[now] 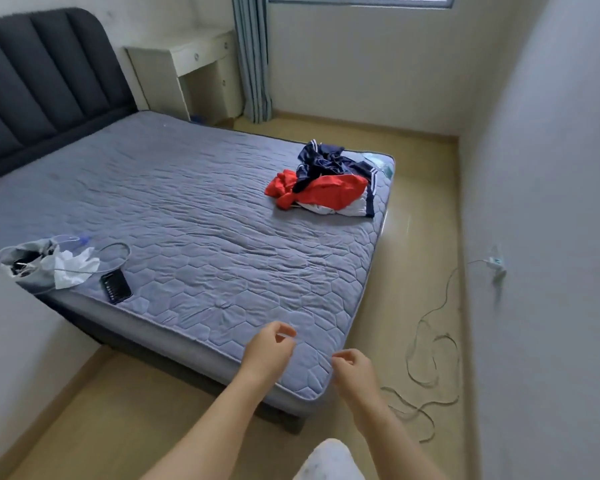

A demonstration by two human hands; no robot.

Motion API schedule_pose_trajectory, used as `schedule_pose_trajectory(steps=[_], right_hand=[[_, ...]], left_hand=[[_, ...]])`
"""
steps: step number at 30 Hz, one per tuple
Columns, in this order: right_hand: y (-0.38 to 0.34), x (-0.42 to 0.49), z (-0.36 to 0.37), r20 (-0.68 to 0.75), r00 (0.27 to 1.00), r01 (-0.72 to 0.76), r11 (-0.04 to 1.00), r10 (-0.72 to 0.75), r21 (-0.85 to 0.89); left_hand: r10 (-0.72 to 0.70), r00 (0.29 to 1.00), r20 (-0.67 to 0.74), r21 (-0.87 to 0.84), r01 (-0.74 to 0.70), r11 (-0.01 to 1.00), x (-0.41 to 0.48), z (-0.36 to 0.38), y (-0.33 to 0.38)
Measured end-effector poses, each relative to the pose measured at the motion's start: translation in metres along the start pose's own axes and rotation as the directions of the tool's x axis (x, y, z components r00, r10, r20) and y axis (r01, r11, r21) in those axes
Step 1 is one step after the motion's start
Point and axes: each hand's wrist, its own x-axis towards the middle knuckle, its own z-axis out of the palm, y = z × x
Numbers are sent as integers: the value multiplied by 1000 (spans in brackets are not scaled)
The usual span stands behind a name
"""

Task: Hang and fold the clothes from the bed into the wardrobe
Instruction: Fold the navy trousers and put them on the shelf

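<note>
Hovering by one bed (pixel 205 202) with one clothes pile (pixel 329 181), left hand (pixel 269 351), right hand (pixel 352 368): grips loose, empty

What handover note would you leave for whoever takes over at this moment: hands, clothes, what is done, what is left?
Left hand and right hand: both empty, fingers loosely curled, over the near corner of the bed.
The pile of clothes (navy with white stripes, red, white) lies crumpled at the bed's far right corner.
The wardrobe is not in view.
Done: nothing from this pile is hung or folded.
Left: pick up the pile, then hang and fold each piece.
A phone and a grey bag lie by the bed's left edge.
</note>
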Motion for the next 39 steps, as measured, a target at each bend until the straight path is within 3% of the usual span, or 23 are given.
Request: schedule_pose_trajectory(steps=[6,11,20,25,30,39], right_hand=[[-24,57,-40,-67,996,-50,998,52,35],[-51,147,-86,-107,992,-57,998,60,38],[-128,284,-233,-167,985,-39,999,42,24],[-157,326,-244,-52,997,-65,998,65,10],[-189,390,-260,-37,997,-74,996,73,-46],[-314,562,-244,78,994,-64,978,80,-197]], left_hand=[[-1,991,131,34,-4,999,66,44,43],[37,992,124,15,-39,999,147,98,103],[0,997,78,-21,2,1000,258,183,239],[-42,998,54,-53,45,998,305,196,268],[-70,996,52,-68,74,995,374,205,290],[-129,992,-4,-154,126,980,550,179,347]])
